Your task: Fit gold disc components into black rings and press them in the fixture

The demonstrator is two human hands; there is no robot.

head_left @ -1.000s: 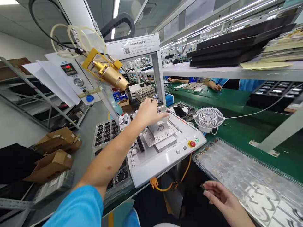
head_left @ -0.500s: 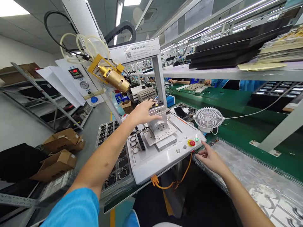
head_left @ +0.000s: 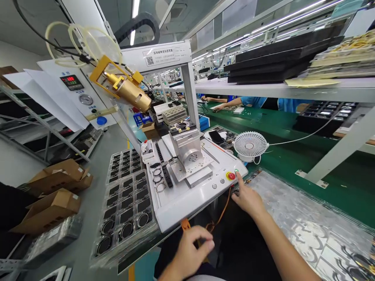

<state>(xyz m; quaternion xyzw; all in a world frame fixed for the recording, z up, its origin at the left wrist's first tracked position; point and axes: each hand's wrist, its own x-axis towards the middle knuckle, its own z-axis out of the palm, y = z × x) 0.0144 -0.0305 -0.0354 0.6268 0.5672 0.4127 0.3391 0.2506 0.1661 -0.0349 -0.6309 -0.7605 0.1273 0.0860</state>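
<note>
My right hand (head_left: 249, 199) stretches its index finger to the green button (head_left: 236, 171) at the right front corner of the white benchtop machine (head_left: 187, 203). Its thumb is apart and it holds nothing. My left hand (head_left: 193, 249) is in front of the machine's edge, fingers bent, thumb and index apart, nothing between them. A red emergency stop (head_left: 231, 176) is just left of the green button. On the machine bed stands a silver metal fixture (head_left: 190, 150) with a small part (head_left: 181, 125) on top. A gold dispensing head (head_left: 131, 93) hangs above, to the left.
Clear trays of dark round and square parts (head_left: 125, 203) lie left of the machine. Metal rings (head_left: 157, 178) rest on its bed. A white fan (head_left: 250, 145) and a plastic-covered tray (head_left: 304, 210) are at right. Across the green bench is a co-worker's arm (head_left: 231, 103).
My left hand has come off the top of the fixture and back toward me, below the machine's front edge. My right index finger has moved onto the green button. The view has shifted slightly.
</note>
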